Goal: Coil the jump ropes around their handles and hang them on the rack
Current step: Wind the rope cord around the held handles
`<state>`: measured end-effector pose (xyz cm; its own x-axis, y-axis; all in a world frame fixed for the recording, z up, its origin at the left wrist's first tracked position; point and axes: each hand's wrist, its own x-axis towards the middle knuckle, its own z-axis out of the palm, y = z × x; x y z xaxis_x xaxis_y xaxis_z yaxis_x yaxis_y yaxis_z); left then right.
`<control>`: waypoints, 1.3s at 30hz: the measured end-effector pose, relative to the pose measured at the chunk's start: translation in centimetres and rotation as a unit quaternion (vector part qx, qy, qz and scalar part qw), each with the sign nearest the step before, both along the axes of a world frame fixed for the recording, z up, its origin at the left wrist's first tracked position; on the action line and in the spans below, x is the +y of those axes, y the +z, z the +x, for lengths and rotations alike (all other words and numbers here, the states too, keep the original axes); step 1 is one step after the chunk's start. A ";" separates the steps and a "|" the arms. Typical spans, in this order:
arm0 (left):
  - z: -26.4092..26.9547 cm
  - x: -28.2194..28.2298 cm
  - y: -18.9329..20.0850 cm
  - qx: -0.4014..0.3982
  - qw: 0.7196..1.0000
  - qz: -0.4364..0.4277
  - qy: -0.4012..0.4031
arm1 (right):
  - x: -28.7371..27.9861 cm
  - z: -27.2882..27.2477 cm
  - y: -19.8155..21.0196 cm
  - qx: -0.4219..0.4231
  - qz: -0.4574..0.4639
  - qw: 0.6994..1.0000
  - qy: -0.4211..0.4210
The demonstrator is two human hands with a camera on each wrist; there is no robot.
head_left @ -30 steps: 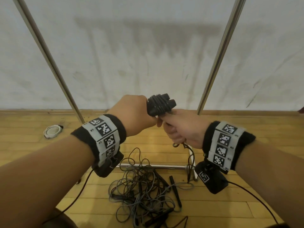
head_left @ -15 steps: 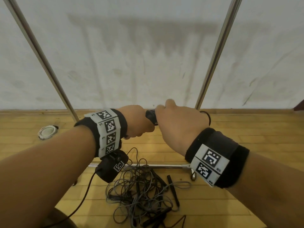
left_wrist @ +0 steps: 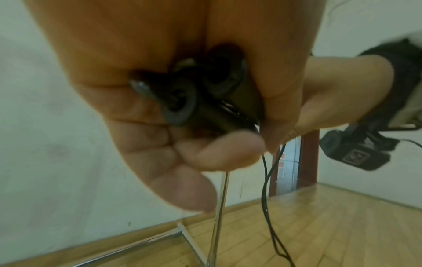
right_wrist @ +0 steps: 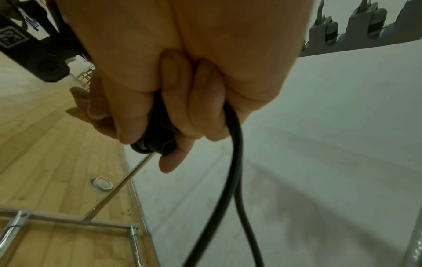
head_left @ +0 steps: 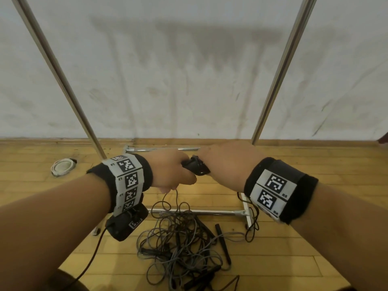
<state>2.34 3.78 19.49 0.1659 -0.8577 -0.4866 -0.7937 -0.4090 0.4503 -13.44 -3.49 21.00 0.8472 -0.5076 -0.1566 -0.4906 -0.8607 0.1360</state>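
Both hands are up in front of the rack (head_left: 279,66), fists closed. Left hand (head_left: 170,171) grips the black handles (head_left: 196,168); right hand (head_left: 227,162) is curled round the rope (right_wrist: 235,148). More ropes (head_left: 180,244) lie tangled on the floor (head_left: 294,244).

Left hand (head_left: 170,169) fisted, right hand (head_left: 228,162) curled — knuckles up, forearms converging

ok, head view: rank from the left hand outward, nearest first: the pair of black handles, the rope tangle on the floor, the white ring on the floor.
From the left hand:
1. Black handles, gripped in it, to its right.
2. Rope tangle, on the floor below it.
3. White ring, on the floor far to its left, near the wall.
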 end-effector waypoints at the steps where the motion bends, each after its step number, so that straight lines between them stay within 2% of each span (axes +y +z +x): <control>1: 0.3 0.2 -0.1 0.036 0.999 0.007 0.012 | -0.1 -0.1 0.1 -0.004 0.004 1.000 -0.002; 3: 0.4 0.5 -0.3 0.076 0.996 0.035 0.027 | 0.0 -0.3 0.2 -0.003 0.011 1.000 -0.004; 5: 0.3 0.3 -0.5 -0.022 1.000 0.019 -0.007 | 0.1 -0.3 0.3 -0.005 0.005 1.000 -0.005; 7: -0.2 -0.2 -0.5 -0.125 0.992 -0.017 -0.031 | 0.3 -0.3 0.5 -0.008 0.000 1.000 -0.014; 9: -0.8 -0.8 -0.7 -0.172 0.984 -0.019 -0.036 | 0.8 -0.2 0.5 0.000 0.005 1.000 -0.031; 12: -1.7 -1.1 -1.3 -0.239 0.969 0.026 -0.060 | 1.7 0.1 0.8 0.029 0.006 0.999 -0.035; 15: -2.7 -1.2 -1.3 -0.289 0.951 0.064 -0.088 | 2.3 0.3 1.1 0.107 0.061 0.992 -0.024; 17: -3.5 -1.1 -1.3 -0.309 0.940 0.082 -0.120 | 2.5 0.1 1.3 0.132 0.100 0.986 -0.022; 20: -4.8 -0.5 -1.5 -0.306 0.931 0.089 -0.176 | 2.2 -0.8 2.6 0.103 0.107 0.989 0.026; 23: -5.2 0.5 -1.5 -0.302 0.922 0.035 -0.240 | 0.7 -2.2 3.9 0.052 0.136 0.988 0.044; 26: -5.3 1.4 -1.1 -0.294 0.909 -0.044 -0.293 | -1.3 -3.3 4.3 0.007 0.230 0.973 0.029; 29: -5.2 2.1 -0.7 -0.277 0.894 -0.110 -0.335 | -3.0 -4.2 3.8 -0.012 0.330 0.943 0.032; 31: -5.1 2.4 -0.4 -0.257 0.892 -0.149 -0.341 | -4.0 -4.7 3.3 -0.040 0.413 0.910 0.019; 34: -4.8 2.9 0.3 -0.213 0.902 -0.196 -0.321 | -5.0 -5.6 2.4 -0.101 0.530 0.842 -0.007; 36: -4.6 3.2 1.3 -0.160 0.917 -0.216 -0.295 | -5.6 -5.9 1.8 -0.148 0.600 0.786 -0.028; 38: -4.4 3.5 2.6 -0.112 0.928 -0.239 -0.264 | -6.0 -6.1 1.3 -0.184 0.657 0.729 -0.054; 39: -4.2 3.5 3.1 -0.092 0.933 -0.249 -0.242 | -6.1 -6.1 1.1 -0.194 0.673 0.711 -0.064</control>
